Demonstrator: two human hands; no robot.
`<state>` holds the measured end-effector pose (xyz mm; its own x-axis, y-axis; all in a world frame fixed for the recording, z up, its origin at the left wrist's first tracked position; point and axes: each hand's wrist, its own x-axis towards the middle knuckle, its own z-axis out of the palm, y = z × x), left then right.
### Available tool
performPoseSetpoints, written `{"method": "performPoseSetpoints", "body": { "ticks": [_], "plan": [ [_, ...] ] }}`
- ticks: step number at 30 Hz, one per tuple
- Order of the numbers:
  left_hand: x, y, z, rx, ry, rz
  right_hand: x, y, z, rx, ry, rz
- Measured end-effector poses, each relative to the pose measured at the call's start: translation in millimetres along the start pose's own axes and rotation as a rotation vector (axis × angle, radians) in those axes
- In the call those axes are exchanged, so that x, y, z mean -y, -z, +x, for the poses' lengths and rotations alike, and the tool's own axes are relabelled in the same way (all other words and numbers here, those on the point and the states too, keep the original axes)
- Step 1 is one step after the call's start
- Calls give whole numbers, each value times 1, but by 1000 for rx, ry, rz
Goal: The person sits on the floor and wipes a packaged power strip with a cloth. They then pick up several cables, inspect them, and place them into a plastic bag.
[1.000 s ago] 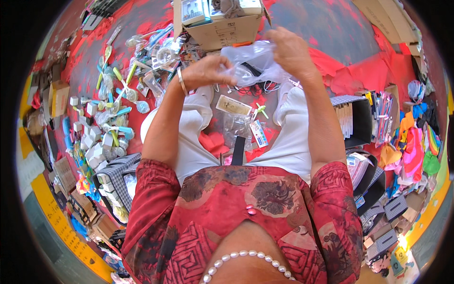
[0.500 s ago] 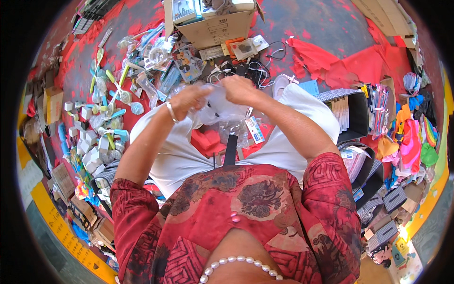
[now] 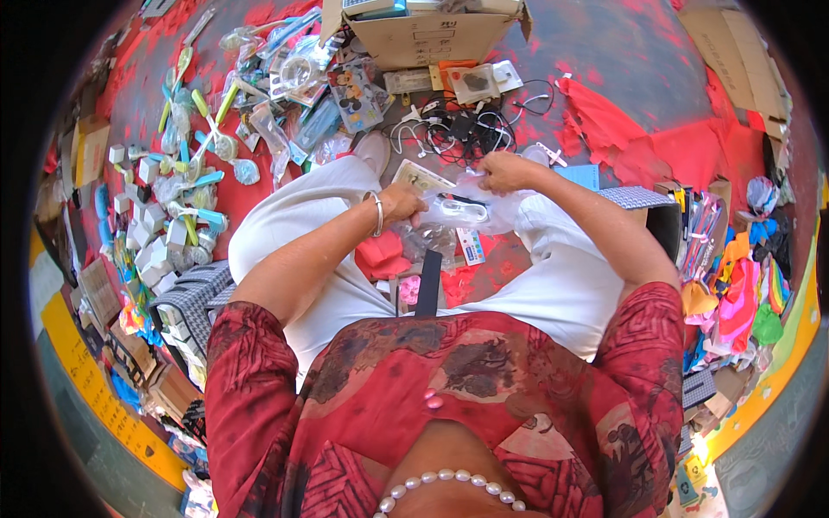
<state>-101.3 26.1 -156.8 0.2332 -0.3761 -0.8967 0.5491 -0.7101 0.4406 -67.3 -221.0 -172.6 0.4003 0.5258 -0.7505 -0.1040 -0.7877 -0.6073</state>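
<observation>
Between my knees, a clear plastic bag point(image 3: 499, 216) is stretched between my two hands. A small white looped item with a black strip point(image 3: 464, 210) shows in or on it; its kind is not clear. My left hand point(image 3: 401, 204) is closed on the bag's left side. Just beyond those fingers lies a flat beige printed package point(image 3: 423, 176). My right hand point(image 3: 506, 171) pinches the bag's upper right edge, fingertips pressed together. Under the bag, more crumpled clear film point(image 3: 429, 242) and a small printed card point(image 3: 471, 247) lie on red cloth.
Tangled black and white cables point(image 3: 462, 129) lie beyond my hands, before a cardboard box point(image 3: 440, 39). Packaged goods point(image 3: 298, 78) and green-handled brushes point(image 3: 226, 147) spread out at left, with small white boxes point(image 3: 155, 250). A patterned bin point(image 3: 643, 203) and colourful bags point(image 3: 738, 268) stand at right.
My hands have moved apart and slightly nearer to me. The bag, earlier bunched up, is now spread, and the white looped item shows. The whole view has shifted a little.
</observation>
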Motion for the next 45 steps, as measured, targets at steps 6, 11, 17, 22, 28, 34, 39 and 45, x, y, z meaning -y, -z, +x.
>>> {"method": "performPoseSetpoints", "body": {
  "ticks": [6, 11, 17, 22, 28, 34, 39, 45],
  "plan": [
    [33, -10, 5, -42, -131, 192, -22, -22, 29, 291, 271, -34],
    [38, -7, 4, -151, -26, 352, -45, 11, 65, -55, 240, -423],
    [17, 12, 0, -328, 24, 298, -107, 17, 92, -806, 255, -847],
    [7, 12, 1, -303, 77, 455, -165, -8, 88, -717, 39, -697],
    [23, 7, 2, -263, -3, 778, -256, 31, 26, -992, -432, 49],
    [25, 8, 2, -106, -36, 1086, -283, 52, -6, -1068, -620, 217],
    [23, 8, 2, -12, 18, 1099, -256, 64, -22, -1090, -199, 184],
    [11, 7, 3, -196, -98, 946, -174, 73, 38, -1344, 215, -45]
  ]
}}
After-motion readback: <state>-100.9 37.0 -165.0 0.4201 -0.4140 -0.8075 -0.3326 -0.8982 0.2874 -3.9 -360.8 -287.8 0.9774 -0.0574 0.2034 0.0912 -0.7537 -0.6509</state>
